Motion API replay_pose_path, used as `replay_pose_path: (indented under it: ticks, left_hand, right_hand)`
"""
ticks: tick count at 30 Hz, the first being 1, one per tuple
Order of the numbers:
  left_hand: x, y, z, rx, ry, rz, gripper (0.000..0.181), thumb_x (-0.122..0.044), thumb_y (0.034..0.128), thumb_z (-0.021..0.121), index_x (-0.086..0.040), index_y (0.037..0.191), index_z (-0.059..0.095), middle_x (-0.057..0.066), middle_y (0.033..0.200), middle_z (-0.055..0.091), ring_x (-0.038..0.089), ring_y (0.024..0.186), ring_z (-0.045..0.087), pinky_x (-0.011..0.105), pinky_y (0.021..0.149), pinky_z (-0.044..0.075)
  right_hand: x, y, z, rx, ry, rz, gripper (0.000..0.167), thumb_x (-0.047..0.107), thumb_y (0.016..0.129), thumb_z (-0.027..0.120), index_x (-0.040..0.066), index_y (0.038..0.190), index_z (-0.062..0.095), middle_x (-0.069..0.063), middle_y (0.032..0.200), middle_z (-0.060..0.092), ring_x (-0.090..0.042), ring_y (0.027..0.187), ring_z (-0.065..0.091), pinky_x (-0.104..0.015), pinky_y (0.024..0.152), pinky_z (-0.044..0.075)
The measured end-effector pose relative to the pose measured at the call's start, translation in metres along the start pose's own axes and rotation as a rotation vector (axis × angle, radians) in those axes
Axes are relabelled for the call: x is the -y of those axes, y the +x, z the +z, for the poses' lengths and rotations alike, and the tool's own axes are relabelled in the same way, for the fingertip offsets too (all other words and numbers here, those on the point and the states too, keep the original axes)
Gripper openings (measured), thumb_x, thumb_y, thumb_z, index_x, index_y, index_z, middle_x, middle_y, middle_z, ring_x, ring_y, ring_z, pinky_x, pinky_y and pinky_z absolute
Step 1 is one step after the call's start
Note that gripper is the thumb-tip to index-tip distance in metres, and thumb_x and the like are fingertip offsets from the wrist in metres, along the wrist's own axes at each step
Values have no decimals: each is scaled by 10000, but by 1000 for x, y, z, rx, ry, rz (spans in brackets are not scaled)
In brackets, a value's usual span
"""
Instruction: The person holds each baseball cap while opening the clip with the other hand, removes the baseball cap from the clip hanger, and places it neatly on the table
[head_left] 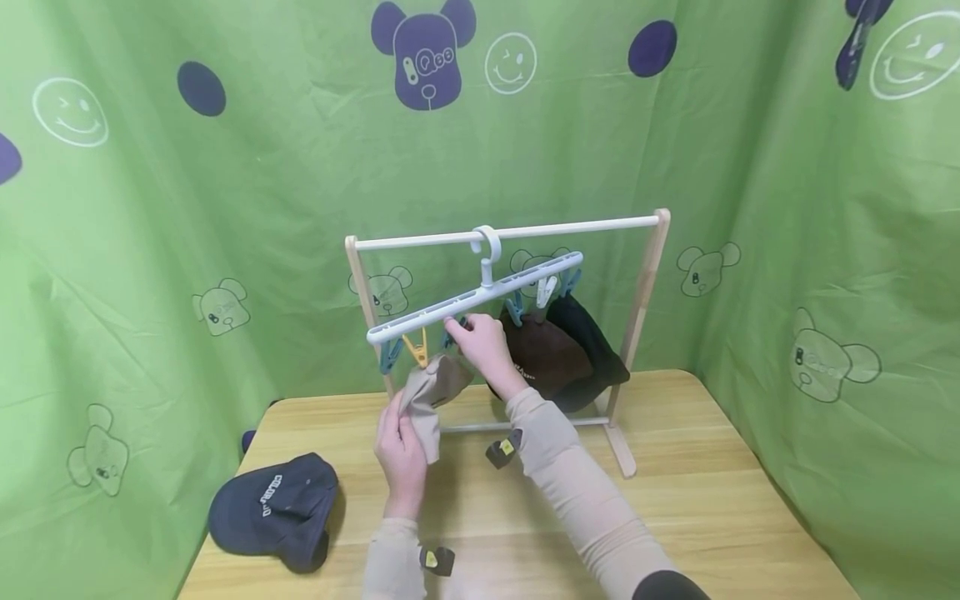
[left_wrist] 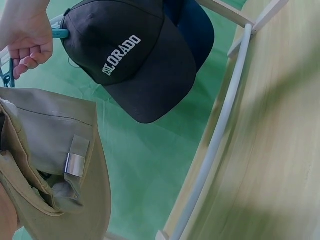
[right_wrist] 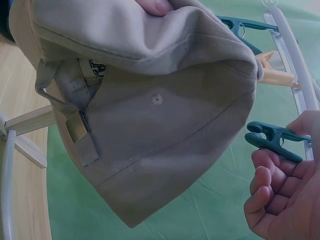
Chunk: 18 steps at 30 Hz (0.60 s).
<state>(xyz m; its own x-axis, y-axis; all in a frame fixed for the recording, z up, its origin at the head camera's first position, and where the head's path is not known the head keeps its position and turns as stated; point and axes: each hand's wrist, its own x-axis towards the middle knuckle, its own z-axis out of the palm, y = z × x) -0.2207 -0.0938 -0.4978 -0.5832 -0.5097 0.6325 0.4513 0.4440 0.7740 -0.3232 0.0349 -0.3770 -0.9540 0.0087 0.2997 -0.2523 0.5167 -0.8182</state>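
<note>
A beige cap [head_left: 425, 400] hangs from the orange clip [head_left: 417, 346] near the left end of the pale blue hanger [head_left: 442, 310]. My left hand [head_left: 401, 454] grips the cap's lower left side. With thumb and fingers my right hand [head_left: 486, 346] pinches a teal clip [right_wrist: 272, 140]; in the right wrist view that clip stands apart from the cap fabric. The cap's strap and metal buckle [right_wrist: 76, 127] show in the right wrist view. On the hanger's right half, a dark cap [left_wrist: 125, 55] with white letters hangs from clips, a navy one [left_wrist: 197, 35] behind it.
The hanger hooks over the white bar of a wooden rack [head_left: 647, 292] standing on the table [head_left: 697, 467]. A navy cap [head_left: 273, 508] lies at the table's left. A green patterned curtain [head_left: 585, 150] surrounds the table. Another teal clip [head_left: 389, 355] hangs at the hanger's left end.
</note>
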Motion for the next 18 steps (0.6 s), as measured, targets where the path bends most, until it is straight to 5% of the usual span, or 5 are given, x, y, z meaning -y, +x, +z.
replay_pose_path:
  ticks: [18]
  left_hand:
    - [-1, -3, -13, -18, 4, -20, 357, 83, 916, 518, -51, 1214, 663, 153, 1103, 685, 218, 985, 636, 157, 902, 500]
  right_hand:
    - [1, -1, -3, 17, 4, 7, 438, 432, 903, 589, 153, 578, 494, -36, 558, 626, -157, 509, 567, -256, 500, 393]
